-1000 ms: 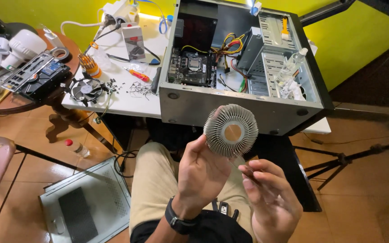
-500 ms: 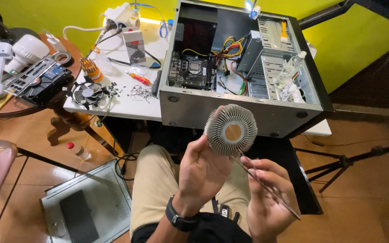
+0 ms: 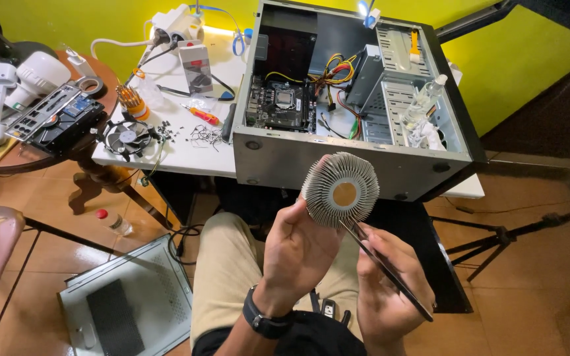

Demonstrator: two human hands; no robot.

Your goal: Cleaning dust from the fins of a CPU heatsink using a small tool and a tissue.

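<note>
The left hand point(image 3: 301, 254) grips a round finned heatsink point(image 3: 340, 190) by its near-left edge, fingers wrapped under it and the thumb pressed against the fins, so that its flat face with a copper-coloured centre is turned up toward the camera. The heatsink sits in mid-air above the person's lap, just near of the front wall of the open computer case point(image 3: 338, 155). The right hand point(image 3: 384, 283) is closed around a slim dark tool point(image 3: 384, 269), held like a pen, whose far tip touches the lower right rim of the heatsink while its near end points out to the right past the wrist. A dark wristwatch point(image 3: 263, 318) is strapped on the left wrist. Inside the case, lying on its side on a white table point(image 3: 166, 155), a motherboard point(image 3: 280, 102) is visible at the left, with coloured cables point(image 3: 334, 69) in the middle and a clear bottle point(image 3: 422, 102) at the right. To the left on the table lie a black fan point(image 3: 125, 137), scattered screws point(image 3: 207, 135) and a small red-handled screwdriver point(image 3: 203, 115). On the floor at the near left lies the grey side panel point(image 3: 126, 303) of the case, and a small red-capped bottle point(image 3: 112, 221) stands beside the table leg.
</note>
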